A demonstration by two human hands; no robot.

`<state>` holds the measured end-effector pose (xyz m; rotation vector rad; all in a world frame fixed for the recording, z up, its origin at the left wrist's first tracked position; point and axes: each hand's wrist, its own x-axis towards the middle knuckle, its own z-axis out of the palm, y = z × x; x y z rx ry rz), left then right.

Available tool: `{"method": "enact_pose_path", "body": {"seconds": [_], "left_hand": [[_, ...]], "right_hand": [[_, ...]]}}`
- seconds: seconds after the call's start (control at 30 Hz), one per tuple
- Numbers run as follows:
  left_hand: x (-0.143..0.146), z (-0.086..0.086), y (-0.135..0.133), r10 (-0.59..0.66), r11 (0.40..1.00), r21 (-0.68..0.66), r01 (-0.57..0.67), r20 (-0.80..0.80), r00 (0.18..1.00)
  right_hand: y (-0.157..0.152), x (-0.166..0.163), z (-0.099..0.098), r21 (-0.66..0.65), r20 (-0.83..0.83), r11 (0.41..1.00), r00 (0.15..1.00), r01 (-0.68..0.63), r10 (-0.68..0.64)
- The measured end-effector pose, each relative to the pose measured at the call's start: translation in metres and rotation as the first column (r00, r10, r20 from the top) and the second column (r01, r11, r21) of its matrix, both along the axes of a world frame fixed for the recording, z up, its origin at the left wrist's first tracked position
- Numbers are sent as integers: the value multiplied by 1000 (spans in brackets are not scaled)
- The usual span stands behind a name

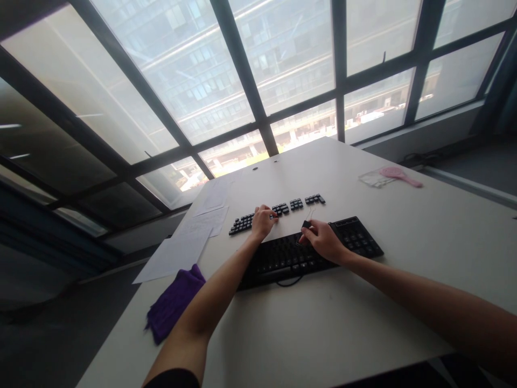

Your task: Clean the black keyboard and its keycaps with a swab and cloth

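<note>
While a small thin-wired tool [306, 224] is held by the right hand [322, 240] over the black keyboard [278, 256], keycaps [280, 209] are ranged on its far side beside the left hand [264, 221], whose grip cannot be told.

Ahead of the fingers [309, 234], past the far edge of the white table [299, 318], dark-framed windows [262, 119] let in bright, hazy daylight and show a multi-storey building [197, 75] outside. Far to their left, reflected strip lights [10, 126] streak a dim pane above shadowed grey floor [95, 310]; to their right, a pale low wall [428, 126] runs beneath the glass.
</note>
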<state>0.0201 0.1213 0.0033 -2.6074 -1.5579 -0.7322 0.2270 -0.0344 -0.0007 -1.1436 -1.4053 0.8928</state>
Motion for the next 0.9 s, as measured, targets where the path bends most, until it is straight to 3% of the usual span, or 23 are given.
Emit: {"method": "enact_pose_path", "body": {"seconds": [0.27, 0.47, 0.67, 0.9], "left_hand": [[5, 14, -14, -8, 1000, 5, 8, 49, 999], [22, 25, -81, -257, 965, -25, 261, 115, 960], [38, 14, -144, -359, 901, -176, 398, 217, 908], [49, 3, -148, -353, 892, -189, 412, 280, 893]], "right_hand": [[3, 3, 1, 60, -18, 997, 999, 47, -46], [11, 25, 21, 127, 79, 985, 989, 114, -124], [-1, 41, 29, 69, 211, 992, 970, 105, -117], [-20, 54, 13, -26, 223, 991, 967, 133, -123]]}}
